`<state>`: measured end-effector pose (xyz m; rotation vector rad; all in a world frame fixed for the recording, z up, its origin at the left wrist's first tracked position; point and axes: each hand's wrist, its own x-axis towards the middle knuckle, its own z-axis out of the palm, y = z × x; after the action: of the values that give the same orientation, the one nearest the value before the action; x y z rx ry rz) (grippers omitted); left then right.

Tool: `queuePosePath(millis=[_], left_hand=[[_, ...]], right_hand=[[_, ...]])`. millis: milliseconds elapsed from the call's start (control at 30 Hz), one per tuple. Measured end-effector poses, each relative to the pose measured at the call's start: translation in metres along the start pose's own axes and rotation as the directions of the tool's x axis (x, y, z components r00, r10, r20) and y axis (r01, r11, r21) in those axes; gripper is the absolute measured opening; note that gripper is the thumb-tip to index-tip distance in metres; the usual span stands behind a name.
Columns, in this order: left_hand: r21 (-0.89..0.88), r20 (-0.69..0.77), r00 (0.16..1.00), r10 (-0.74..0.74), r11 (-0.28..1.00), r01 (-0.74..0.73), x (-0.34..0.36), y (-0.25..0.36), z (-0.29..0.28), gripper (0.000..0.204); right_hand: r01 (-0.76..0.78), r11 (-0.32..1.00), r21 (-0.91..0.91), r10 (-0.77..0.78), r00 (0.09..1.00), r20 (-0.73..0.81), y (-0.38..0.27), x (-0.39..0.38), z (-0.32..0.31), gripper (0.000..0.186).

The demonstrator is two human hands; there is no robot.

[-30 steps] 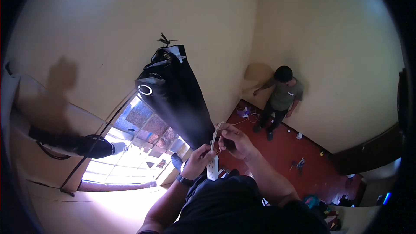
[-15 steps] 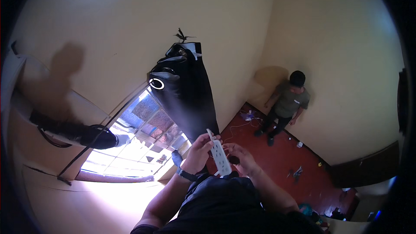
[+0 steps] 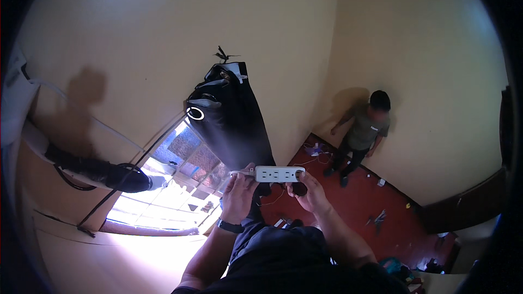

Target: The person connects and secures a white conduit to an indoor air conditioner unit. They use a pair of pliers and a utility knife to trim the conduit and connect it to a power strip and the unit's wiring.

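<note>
Holding white power strip [image 3: 279, 174] level over red floor [image 3: 354, 201], sockets facing up toward the camera. Pinching cord [image 3: 243, 173] by its left end with left hand [image 3: 238, 198]; pinching its right end with right hand [image 3: 312, 193].

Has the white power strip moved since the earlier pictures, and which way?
Yes. Judged against the window, the white power strip has moved up in the view, and it has turned from steep to nearly level.
</note>
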<state>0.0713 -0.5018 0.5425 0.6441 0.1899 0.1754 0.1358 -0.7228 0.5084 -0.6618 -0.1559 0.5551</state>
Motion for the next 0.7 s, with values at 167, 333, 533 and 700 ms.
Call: queuePosePath(millis=[167, 333, 533, 700], left_hand=[[-0.092, -0.073, 0.997, -0.033, 0.995, 0.026, 0.000, 0.002, -0.003, 0.024], [-0.213, -0.098, 0.991, -0.094, 0.974, 0.071, 0.005, 0.002, -0.001, 0.017], [0.126, -0.055, 0.991, 0.123, 0.985, -0.115, 0.005, -0.002, -0.023, 0.018], [0.235, 0.028, 0.998, -0.060, 0.971, 0.052, -0.001, -0.010, -0.048, 0.016]], right_hand=[[-0.011, 1.000, 0.027, 0.011, 1.000, -0.012, -0.001, -0.003, 0.002, 0.035], [-0.007, 0.998, 0.068, 0.007, 1.000, -0.003, 0.003, -0.003, -0.006, 0.037], [-0.104, 0.985, 0.137, 0.115, 0.991, -0.070, 0.021, -0.011, -0.035, 0.041], [-0.244, 0.968, -0.057, 0.239, 0.968, -0.077, 0.021, -0.042, -0.060, 0.039]])
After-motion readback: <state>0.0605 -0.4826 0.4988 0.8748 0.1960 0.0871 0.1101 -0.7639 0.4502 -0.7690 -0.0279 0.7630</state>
